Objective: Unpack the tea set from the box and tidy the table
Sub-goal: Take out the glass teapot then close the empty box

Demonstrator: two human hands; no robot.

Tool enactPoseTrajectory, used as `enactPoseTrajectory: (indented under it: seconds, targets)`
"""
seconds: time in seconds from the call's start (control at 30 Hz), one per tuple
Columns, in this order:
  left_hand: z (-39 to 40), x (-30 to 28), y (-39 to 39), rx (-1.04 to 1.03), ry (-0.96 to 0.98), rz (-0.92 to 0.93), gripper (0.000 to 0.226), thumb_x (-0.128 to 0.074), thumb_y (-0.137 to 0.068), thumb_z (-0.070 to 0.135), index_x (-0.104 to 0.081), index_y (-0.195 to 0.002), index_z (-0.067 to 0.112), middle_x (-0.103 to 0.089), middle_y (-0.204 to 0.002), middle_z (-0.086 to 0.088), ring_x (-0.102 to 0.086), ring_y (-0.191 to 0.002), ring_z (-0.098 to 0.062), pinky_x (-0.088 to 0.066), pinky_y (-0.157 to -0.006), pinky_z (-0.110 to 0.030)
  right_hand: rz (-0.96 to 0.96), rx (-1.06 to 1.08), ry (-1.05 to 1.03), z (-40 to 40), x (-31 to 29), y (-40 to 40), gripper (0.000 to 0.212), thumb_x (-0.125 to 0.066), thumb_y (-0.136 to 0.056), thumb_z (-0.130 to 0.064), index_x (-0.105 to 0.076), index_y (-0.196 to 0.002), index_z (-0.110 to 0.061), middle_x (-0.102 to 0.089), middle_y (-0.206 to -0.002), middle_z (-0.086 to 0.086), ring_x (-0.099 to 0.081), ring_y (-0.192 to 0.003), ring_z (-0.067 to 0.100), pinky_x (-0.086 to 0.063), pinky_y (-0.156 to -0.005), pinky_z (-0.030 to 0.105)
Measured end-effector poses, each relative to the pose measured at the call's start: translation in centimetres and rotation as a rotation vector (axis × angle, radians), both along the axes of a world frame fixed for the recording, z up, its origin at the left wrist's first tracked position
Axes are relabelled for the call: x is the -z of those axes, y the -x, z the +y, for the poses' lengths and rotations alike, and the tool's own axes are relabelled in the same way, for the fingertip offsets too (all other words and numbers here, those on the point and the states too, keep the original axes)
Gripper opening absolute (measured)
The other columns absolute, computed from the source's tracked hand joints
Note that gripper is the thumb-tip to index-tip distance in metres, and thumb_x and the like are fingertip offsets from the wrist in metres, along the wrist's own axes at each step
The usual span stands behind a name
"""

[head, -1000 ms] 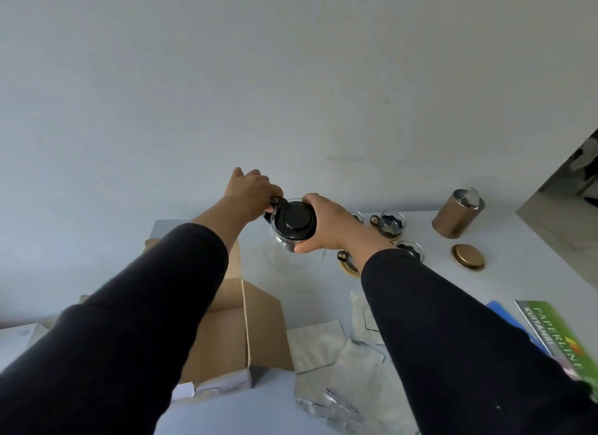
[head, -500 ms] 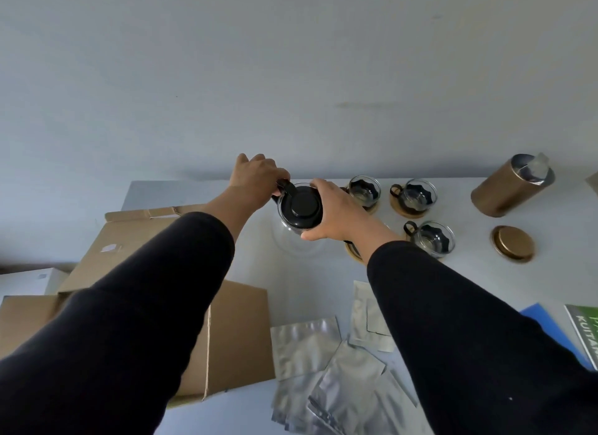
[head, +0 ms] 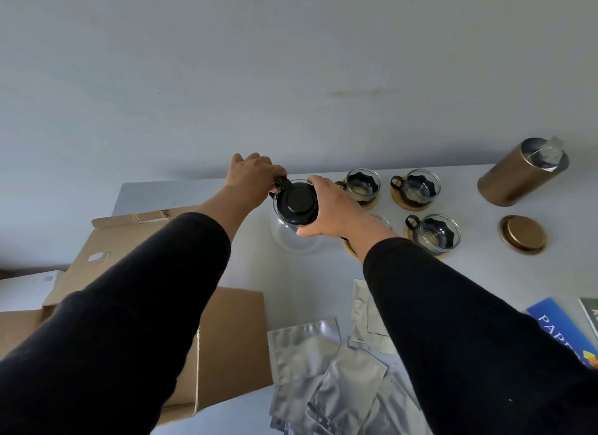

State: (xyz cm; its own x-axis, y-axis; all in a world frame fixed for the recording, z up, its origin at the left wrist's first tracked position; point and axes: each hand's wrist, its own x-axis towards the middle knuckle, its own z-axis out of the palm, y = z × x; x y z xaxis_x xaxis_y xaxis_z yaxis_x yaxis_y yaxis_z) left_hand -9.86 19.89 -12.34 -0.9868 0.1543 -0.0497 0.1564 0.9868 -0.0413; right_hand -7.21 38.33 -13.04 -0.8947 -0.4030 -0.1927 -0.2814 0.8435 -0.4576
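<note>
A glass teapot (head: 296,237) with a black lid (head: 299,201) stands on the white table (head: 304,279) near the far edge. My left hand (head: 250,179) grips its black handle on the left side. My right hand (head: 333,208) is wrapped around the lid and rim from the right. Three glass cups with black inserts sit on round wooden coasters to the right: one (head: 362,183), a second (head: 419,187), a third (head: 435,232). A fourth coaster (head: 351,248) shows under my right wrist. The open cardboard box (head: 226,331) lies at the left, partly behind my left sleeve.
A gold tin (head: 521,174) with foil showing at its open top stands at the far right, its gold lid (head: 521,234) lying beside it. Several silver foil pouches (head: 326,370) lie at the front. A blue booklet (head: 563,329) and a white box (head: 29,289) are at the edges.
My view has tilted down and shifted, so the table shows more fully. Both hands remain on the teapot, which stays at about the same spot near the cups.
</note>
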Motion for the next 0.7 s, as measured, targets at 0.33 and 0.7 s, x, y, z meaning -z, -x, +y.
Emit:
enactPoseTrajectory:
  seconds: [0.33,0.7]
  targets:
    - [0.1,0.3,-0.7,-0.061,-0.025,-0.026,0.05,-0.05,-0.096,0.019,-0.038,-0.142,0.036,-0.056,-0.13,0.003,-0.045,-0.124,-0.021,-0.035,-0.095,-0.036,-0.067,0.029,-0.02,0.4,-0.1,-0.5,0.12,-0.083,-0.064,-0.042,-0.006,-0.152,-0.015,-0.03,-0.151,0.009,-0.031,-0.139,0.028,-0.033,-0.111,0.043]
    - [-3.4,-2.9,-6.7,-0.146,0.044,-0.014,0.046,-0.044,-0.099,0.018,-0.037,-0.142,0.03,-0.051,-0.137,-0.001,-0.043,-0.128,-0.022,-0.033,-0.099,-0.038,0.155,0.159,-0.013,-0.7,-3.3,-5.3,0.097,-0.061,-0.081,-0.057,-0.008,-0.152,-0.018,-0.037,-0.145,0.011,-0.035,-0.134,0.03,-0.036,-0.107,0.044]
